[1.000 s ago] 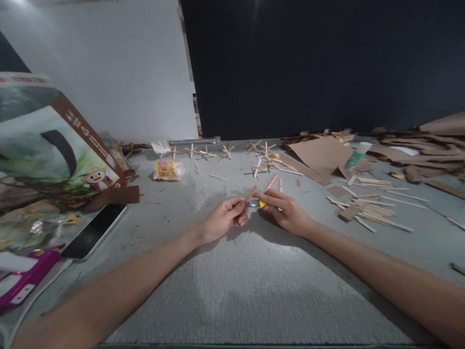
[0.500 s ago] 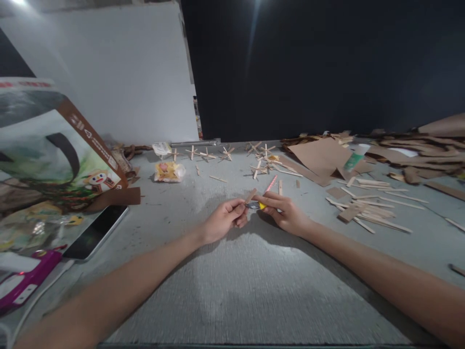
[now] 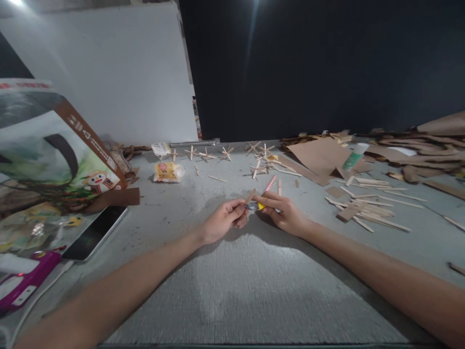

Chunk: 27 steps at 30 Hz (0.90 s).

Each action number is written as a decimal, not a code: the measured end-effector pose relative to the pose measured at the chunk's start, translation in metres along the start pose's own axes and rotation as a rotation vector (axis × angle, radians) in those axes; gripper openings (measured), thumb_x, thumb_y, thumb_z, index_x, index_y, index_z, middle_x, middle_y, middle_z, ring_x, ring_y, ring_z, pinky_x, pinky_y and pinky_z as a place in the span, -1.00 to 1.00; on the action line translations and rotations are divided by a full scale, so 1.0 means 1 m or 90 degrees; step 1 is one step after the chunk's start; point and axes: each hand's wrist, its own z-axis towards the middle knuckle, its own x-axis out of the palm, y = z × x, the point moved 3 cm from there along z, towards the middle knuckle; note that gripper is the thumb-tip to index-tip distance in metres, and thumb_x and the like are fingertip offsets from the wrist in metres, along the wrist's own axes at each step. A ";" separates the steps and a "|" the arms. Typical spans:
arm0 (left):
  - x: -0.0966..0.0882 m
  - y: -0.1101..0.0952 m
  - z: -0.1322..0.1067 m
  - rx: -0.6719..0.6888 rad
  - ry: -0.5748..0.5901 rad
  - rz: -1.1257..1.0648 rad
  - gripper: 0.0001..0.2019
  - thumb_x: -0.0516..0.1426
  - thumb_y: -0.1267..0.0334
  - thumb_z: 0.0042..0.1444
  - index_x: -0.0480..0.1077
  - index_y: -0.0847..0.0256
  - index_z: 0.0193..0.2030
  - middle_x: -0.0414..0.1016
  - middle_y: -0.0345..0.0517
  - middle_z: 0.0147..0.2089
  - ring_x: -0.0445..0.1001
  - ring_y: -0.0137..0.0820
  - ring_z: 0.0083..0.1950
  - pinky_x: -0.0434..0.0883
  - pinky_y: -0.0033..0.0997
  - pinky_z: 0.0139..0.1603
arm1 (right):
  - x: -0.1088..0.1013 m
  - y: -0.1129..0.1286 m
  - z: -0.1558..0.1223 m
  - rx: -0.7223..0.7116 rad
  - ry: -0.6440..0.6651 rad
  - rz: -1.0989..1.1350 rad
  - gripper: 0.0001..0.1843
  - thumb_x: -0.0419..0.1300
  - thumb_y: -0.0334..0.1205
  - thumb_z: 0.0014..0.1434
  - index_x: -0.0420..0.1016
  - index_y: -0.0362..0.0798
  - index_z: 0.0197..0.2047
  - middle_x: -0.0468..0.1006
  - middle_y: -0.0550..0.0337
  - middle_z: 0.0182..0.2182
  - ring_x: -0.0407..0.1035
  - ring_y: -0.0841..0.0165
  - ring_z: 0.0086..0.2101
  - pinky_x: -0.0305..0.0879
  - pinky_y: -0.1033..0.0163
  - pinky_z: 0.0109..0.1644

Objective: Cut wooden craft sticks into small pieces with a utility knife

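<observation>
Near the middle of the table my left hand pinches a small flat brown strip, wood or cardboard, that juts up from its fingertips. My right hand is closed on a yellow cutter. Its grey metal end points left and meets the left fingertips. Most of the cutter's handle is hidden by the fingers. Just behind my right hand a pink-and-white patterned stick slants upward; whether the hand touches it I cannot tell. A short wooden stick lies beyond the right knuckles.
Crossed wooden-stick stars line the back. Loose sticks, cardboard and a green-and-white glue tube lie at right. To the left are a yellow packet, a phone, a magenta device and a large printed bag.
Both hands keep the same grip in nearly the same place. The whole view has shifted very slightly.
</observation>
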 end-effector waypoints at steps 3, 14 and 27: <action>0.000 -0.001 0.000 0.017 -0.003 -0.016 -0.55 0.32 -0.16 0.25 0.34 0.19 -0.31 0.22 -0.33 -0.44 0.17 -0.50 -0.46 0.11 -0.38 -0.37 | 0.000 -0.001 0.000 0.005 -0.004 0.009 -0.54 0.03 -0.31 0.52 0.54 0.03 0.36 0.55 0.06 -0.24 0.45 0.28 -0.29 0.44 0.20 -0.18; 0.002 -0.003 0.000 0.041 0.010 0.044 -0.49 0.25 -0.27 0.27 0.29 0.17 -0.30 0.17 -0.37 -0.49 0.15 -0.50 -0.48 0.08 -0.38 -0.39 | -0.001 -0.002 0.000 0.006 0.004 0.021 -0.54 0.02 -0.27 0.54 0.53 0.01 0.37 0.54 0.05 -0.24 0.43 0.29 -0.29 0.44 0.20 -0.18; 0.001 -0.002 0.000 0.048 0.019 0.032 -0.50 0.25 -0.24 0.29 0.29 0.17 -0.30 0.16 -0.39 -0.51 0.12 -0.51 -0.50 0.07 -0.37 -0.40 | 0.000 -0.005 0.001 0.003 -0.003 0.016 -0.56 0.03 -0.24 0.55 0.53 0.03 0.36 0.55 0.04 -0.24 0.45 0.27 -0.27 0.45 0.19 -0.16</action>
